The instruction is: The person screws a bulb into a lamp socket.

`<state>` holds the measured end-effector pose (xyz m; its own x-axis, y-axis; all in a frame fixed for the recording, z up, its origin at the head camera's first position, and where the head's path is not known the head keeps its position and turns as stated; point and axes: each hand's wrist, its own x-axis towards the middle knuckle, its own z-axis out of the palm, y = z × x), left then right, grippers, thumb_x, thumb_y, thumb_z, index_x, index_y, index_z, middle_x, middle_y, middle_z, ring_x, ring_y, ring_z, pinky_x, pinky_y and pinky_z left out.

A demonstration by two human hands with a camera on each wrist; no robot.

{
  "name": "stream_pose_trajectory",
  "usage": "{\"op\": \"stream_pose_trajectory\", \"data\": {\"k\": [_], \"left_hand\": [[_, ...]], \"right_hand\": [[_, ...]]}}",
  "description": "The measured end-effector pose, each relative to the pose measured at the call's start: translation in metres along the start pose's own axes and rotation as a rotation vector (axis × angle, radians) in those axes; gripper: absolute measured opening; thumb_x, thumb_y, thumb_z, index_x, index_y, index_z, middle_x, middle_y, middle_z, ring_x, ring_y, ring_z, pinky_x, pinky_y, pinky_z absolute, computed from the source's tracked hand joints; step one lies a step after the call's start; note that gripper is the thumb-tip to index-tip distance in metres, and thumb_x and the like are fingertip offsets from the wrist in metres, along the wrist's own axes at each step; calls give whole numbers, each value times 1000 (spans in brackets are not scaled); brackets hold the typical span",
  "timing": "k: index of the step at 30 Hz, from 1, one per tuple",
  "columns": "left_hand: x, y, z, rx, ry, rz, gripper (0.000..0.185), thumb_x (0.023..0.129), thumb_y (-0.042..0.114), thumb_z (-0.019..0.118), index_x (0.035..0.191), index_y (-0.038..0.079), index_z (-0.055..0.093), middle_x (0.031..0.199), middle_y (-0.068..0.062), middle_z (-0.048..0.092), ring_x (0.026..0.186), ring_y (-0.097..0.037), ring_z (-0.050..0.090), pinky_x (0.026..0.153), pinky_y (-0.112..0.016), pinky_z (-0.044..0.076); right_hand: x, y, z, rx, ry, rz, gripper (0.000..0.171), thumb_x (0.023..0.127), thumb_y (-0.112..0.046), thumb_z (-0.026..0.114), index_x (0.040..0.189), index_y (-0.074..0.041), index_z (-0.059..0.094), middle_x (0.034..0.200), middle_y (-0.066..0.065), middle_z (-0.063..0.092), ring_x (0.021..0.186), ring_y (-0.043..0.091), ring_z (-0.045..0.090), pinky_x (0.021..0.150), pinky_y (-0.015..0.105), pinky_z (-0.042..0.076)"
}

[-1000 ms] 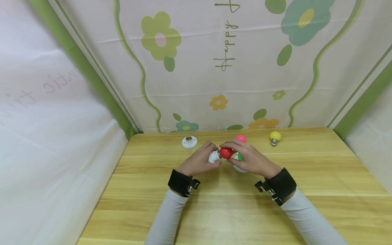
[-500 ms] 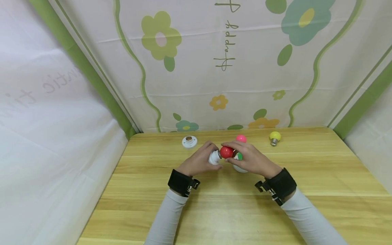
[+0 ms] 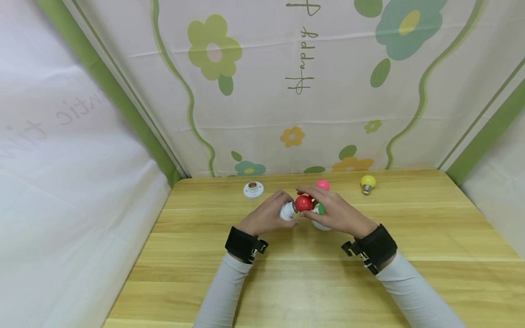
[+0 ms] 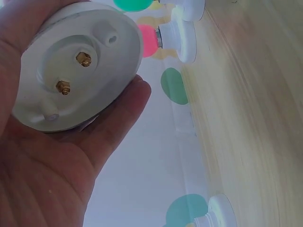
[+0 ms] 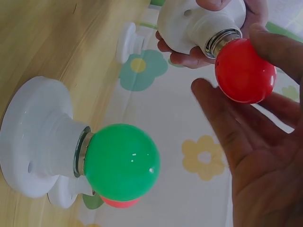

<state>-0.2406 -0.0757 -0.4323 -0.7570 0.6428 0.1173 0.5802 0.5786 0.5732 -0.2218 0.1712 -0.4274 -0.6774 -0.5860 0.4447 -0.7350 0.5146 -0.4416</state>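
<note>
Your red bulb (image 5: 245, 71) sits screwed in the white socket (image 4: 78, 66), held up between both hands above the surface (image 3: 287, 273). Your left hand (image 3: 268, 214) clasps the socket; your right hand (image 3: 334, 212) has its fingertips on the bulb. This looks like mid-twist: steady the socket, turn again.

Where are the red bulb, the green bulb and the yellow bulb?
red bulb (image 5: 245, 71), right wrist view, middle of its round globe.
green bulb (image 5: 122, 161), right wrist view, middle of its globe.
yellow bulb (image 3: 368, 181), head view, its yellow globe.
</note>
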Motion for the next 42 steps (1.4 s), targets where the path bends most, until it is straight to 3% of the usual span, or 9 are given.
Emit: {"op": "stream_pose_trajectory", "data": {"k": [8,16,23,32,42], "left_hand": [[-1,1,-1,-13,13,-7,43,89,26,86,122,7,65,117,-4,61,96,-14,59,81,-25,55],[-2,1,-1,-3,13,8,43,89,26,86,122,7,65,116,-4,60,96,-14,58,81,-25,55],[-1,0,-1,4,3,15,45,89,27,86,124,7,65,118,-5,61,97,-14,59,81,-24,55],[-2,2,-1,8,-8,23,43,90,27,85,123,6,66,119,-5,60,96,-14,58,78,-22,55],[-3,3,-1,19,-7,18,44,91,28,84,124,6,65,118,-5,60,96,-14,58,78,-21,55]], "right_hand": [[2,-2,-1,30,9,-58,54,87,-13,89,135,-7,64,130,6,71,116,21,70,95,42,62],[2,-1,0,4,10,-71,55,85,-8,89,134,-4,65,127,9,72,112,21,71,92,40,63],[0,-2,0,14,4,-32,58,85,-10,90,136,1,64,124,13,74,104,22,74,85,41,65],[-3,-3,-1,20,-30,40,53,91,-15,85,137,0,64,122,11,75,100,20,74,84,37,64],[-3,-2,-1,11,-30,53,52,92,-18,85,137,-2,65,120,10,75,99,18,73,83,36,64]]}}
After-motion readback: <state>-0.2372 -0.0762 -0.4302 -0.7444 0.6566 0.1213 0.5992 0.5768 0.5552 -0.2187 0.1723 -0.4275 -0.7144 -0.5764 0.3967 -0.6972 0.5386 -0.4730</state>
